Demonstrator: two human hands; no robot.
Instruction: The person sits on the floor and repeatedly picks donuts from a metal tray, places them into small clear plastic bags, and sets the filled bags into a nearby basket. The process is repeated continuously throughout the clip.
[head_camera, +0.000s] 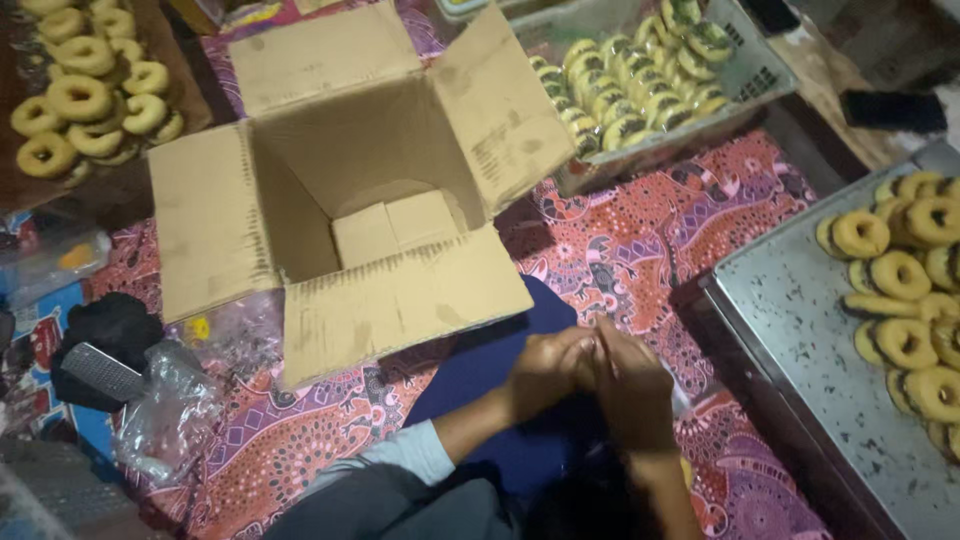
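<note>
Both hands are right together at six o'clock, over a dark blue cloth (480, 375) on the patterned pink and purple floor covering (640, 235). The left hand (545, 368) and the right hand (632, 385) press fingertip to fingertip around something thin and clear, probably a small transparent plastic wrapper (600, 345), though it is too blurred to be sure. Each grip looks pinched on that film; what is inside, I cannot tell. Stuff like this should be feather-light, limp and slippery, so the edges or the mouth are the places to pinch it. Forearms come up from the bottom edge and angle in, wrists nearly meeting, the left sleeve pale blue. At twelve o'clock from the hands sits an open brown cardboard box (350, 200), flaps splayed, nothing inside. At three o'clock, a grey metal tray (790, 330) of plain ring doughnuts; at one o'clock, a plastic crate (750, 75) of green-and-dark topped doughnuts; at ten o'clock, more plain rings. Crumpled clear plastic bags (170, 410) lie at nine o'clock.
</note>
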